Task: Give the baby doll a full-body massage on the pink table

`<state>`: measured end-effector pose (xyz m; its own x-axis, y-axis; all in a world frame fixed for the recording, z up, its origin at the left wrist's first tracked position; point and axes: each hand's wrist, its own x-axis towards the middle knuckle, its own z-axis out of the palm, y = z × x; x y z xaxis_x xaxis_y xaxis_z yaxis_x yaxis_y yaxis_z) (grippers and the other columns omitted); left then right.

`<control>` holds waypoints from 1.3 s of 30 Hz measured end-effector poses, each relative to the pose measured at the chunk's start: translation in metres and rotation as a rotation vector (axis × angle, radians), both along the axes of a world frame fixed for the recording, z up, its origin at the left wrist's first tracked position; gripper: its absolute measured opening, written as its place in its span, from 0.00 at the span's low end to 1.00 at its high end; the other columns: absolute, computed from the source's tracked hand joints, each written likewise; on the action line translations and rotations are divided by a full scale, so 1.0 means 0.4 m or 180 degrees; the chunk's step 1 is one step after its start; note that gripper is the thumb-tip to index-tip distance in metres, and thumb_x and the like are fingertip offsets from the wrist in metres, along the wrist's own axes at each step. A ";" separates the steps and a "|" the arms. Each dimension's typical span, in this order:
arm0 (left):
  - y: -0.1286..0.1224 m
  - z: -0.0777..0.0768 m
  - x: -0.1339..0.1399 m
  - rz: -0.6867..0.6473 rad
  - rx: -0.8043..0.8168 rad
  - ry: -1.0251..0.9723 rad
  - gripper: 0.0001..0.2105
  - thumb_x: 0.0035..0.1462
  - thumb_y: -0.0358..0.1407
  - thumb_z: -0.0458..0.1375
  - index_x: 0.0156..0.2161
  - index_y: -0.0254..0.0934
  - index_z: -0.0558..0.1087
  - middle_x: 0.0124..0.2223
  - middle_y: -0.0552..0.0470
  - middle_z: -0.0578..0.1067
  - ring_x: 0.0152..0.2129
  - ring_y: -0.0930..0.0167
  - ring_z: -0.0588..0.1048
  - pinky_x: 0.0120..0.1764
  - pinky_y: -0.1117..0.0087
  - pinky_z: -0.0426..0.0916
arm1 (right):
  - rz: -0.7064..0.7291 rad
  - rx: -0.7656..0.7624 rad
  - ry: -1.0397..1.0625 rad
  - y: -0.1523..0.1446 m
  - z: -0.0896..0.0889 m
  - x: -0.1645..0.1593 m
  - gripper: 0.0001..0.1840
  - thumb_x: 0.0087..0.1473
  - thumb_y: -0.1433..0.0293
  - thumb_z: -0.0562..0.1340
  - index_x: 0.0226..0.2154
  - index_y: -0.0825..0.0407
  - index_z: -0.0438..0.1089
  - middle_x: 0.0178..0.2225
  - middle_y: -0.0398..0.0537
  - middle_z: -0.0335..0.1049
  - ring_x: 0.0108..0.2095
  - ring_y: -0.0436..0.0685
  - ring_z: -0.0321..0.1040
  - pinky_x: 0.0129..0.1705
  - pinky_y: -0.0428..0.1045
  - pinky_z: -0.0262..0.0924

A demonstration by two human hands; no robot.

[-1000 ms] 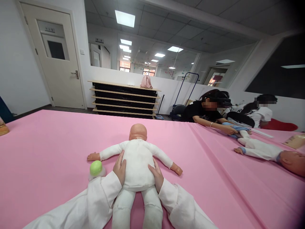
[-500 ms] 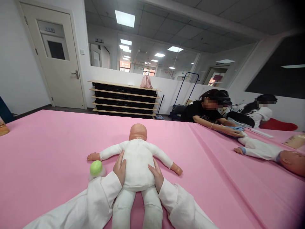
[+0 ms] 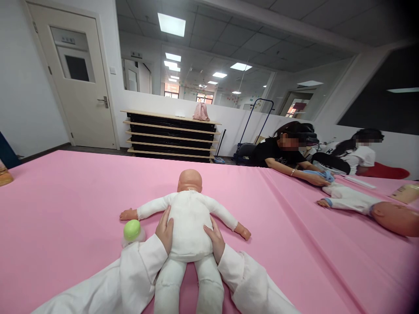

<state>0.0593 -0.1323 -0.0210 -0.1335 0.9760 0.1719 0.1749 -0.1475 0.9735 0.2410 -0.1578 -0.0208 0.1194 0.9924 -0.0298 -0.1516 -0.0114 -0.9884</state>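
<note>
A baby doll with a white cloth body lies on the pink-covered table, its head away from me and its arms spread out. Its head looks smooth, with no facial features showing. My left hand curves round the left side of the torso, and my right hand round the right side. Both thumbs rest on top of the body; the other fingers are partly hidden along its sides. A jar with a green lid stands beside my left forearm, its lower part partly covered by my sleeve.
At the right, a person in black handles blue cloth at the legs of a second doll. Another person sits behind. A bottle is near the right edge, an amber container at the far left.
The second doll has shifted left, toward the person in black, whose hands have moved on the blue cloth. My hands and the doll between them stay in place.
</note>
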 end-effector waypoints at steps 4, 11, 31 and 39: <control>0.001 0.000 0.000 -0.0012 -0.0031 -0.0021 0.27 0.53 0.44 0.43 0.57 0.33 0.56 0.60 0.47 0.56 0.58 0.66 0.52 0.59 0.66 0.47 | -0.0009 0.0045 0.0066 -0.006 0.015 -0.009 0.35 0.44 0.60 0.62 0.55 0.45 0.53 0.58 0.42 0.52 0.58 0.59 0.47 0.59 0.56 0.44; 0.000 0.004 0.000 0.0023 0.0011 -0.0065 0.26 0.52 0.45 0.46 0.55 0.38 0.59 0.59 0.49 0.58 0.57 0.64 0.54 0.58 0.65 0.49 | 0.0076 -0.0057 0.0131 -0.006 0.016 -0.010 0.37 0.46 0.60 0.61 0.57 0.47 0.49 0.59 0.43 0.50 0.59 0.58 0.47 0.60 0.55 0.44; 0.001 0.001 0.001 -0.0025 -0.0066 -0.0143 0.25 0.54 0.39 0.43 0.56 0.31 0.56 0.60 0.47 0.56 0.58 0.70 0.52 0.59 0.69 0.46 | -0.0032 0.0032 0.0221 -0.004 0.023 -0.020 0.35 0.43 0.60 0.61 0.54 0.49 0.53 0.57 0.46 0.53 0.57 0.59 0.50 0.59 0.55 0.46; 0.000 0.003 0.000 -0.0026 -0.0065 -0.0126 0.24 0.55 0.38 0.43 0.56 0.31 0.56 0.60 0.46 0.56 0.58 0.69 0.53 0.59 0.67 0.46 | -0.0178 0.0041 0.0196 0.001 0.017 -0.019 0.37 0.41 0.61 0.63 0.53 0.51 0.55 0.57 0.47 0.53 0.58 0.60 0.48 0.60 0.55 0.43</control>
